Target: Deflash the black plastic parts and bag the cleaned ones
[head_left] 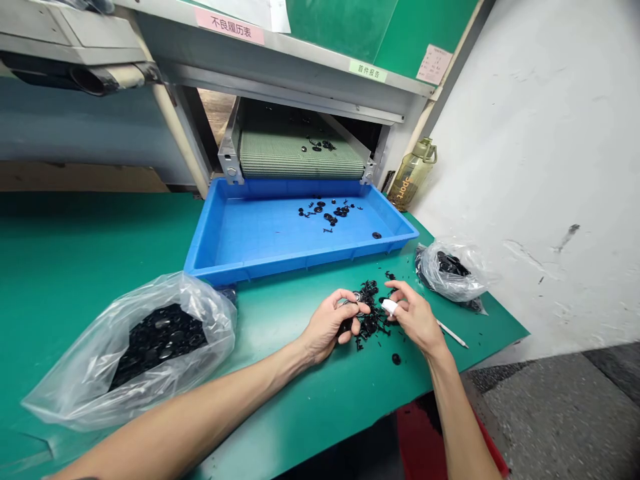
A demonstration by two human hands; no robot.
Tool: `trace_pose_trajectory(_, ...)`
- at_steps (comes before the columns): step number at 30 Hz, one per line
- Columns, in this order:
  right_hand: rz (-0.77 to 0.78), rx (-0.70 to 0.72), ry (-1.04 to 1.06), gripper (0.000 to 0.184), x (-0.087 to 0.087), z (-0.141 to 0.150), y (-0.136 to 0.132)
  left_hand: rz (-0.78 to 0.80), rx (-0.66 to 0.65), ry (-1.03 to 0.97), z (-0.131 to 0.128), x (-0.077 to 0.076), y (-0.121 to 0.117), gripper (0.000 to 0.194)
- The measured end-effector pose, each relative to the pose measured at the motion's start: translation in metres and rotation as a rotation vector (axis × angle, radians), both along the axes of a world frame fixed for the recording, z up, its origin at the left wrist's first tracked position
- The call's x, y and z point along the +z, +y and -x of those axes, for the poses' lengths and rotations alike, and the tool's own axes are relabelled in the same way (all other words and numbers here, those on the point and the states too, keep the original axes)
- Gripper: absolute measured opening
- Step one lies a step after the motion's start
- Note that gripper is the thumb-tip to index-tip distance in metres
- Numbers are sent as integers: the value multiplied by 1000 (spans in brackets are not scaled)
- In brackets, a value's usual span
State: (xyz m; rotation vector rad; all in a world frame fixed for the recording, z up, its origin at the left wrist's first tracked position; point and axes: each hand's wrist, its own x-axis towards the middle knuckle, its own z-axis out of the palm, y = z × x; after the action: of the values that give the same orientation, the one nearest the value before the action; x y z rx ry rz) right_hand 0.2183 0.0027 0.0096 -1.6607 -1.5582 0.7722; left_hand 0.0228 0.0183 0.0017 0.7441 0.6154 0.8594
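My left hand point(336, 320) is closed around black round plastic parts point(345, 326), partly hidden by the fingers; a shiny ring-shaped edge shows near its fingertips. Just to its right, my right hand point(414, 315) has its fingers curled together, with a white covering point(389, 306) on one finger. Whether it pinches a small black piece there, I cannot make out. Between and beneath both hands lies a pile of small black plastic parts point(370, 323), some thin and branched. One black disc point(397, 359) rests apart, nearer the table's front edge.
A blue tray point(240, 272) with scattered black parts stands below a green conveyor belt point(280, 157). Clear bags of black parts lie left point(75, 380) and right point(473, 283). A white pen point(454, 335) is beside my right wrist; a bottle point(414, 172) stands by the wall.
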Motion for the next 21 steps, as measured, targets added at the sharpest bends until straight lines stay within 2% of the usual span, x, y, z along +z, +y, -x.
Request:
trace_pose_trajectory(2,-27,-14,68,39,-1,2,-4,-18,-33,15,0,0,0,30)
trace_pose_trajectory(5,-61,-62,128,30,-2,3,-5,-89,-85,55,-1,-1,-2,34)
trace_pose_trajectory(10,-90,-143,200,25,-2,12,-11,-150,-104,218,-4,-2,-6,38)
trace_pose_trajectory(13,-72,-93,252,23,-1,29,-24,-198,-115,271,-5,-2,-8,43)
trace_pose_trajectory(16,-33,-40,275,21,1,45,-39,-286,-144,306,-4,-3,-10,39)
trace_pose_trajectory(21,-14,43,126,28,12,43,-54,-426,-217,344,-2,-5,-12,34)
